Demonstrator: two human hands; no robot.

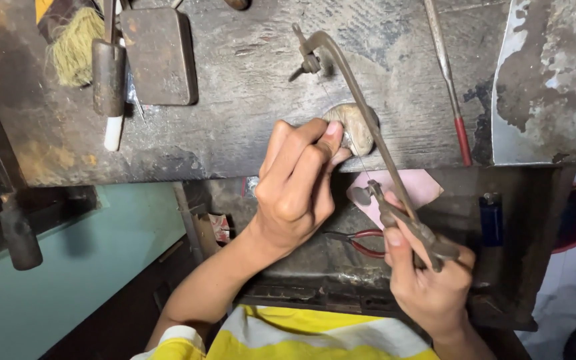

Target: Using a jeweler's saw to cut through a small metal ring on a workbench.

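Note:
My left hand [298, 187] rests at the front edge of a worn dark workbench [235, 133], its fingertips pressed on something small against a rounded wooden bench peg [357, 127]; the piece itself is too small to make out. In my right hand [428, 280] is the handle of a metal jeweller's saw frame [361, 113]. The frame arcs up over the bench, and its thin blade runs down beside the peg, close to my left fingertips.
A brush with pale bristles [75, 47], a flat dark metal block [158, 57] and a white-tipped tool [111, 80] lie at the back left. A thin red-handled rod [451, 87] lies to the right. Red-handled pliers [361, 241] and a blue lighter [491, 220] sit in the tray below.

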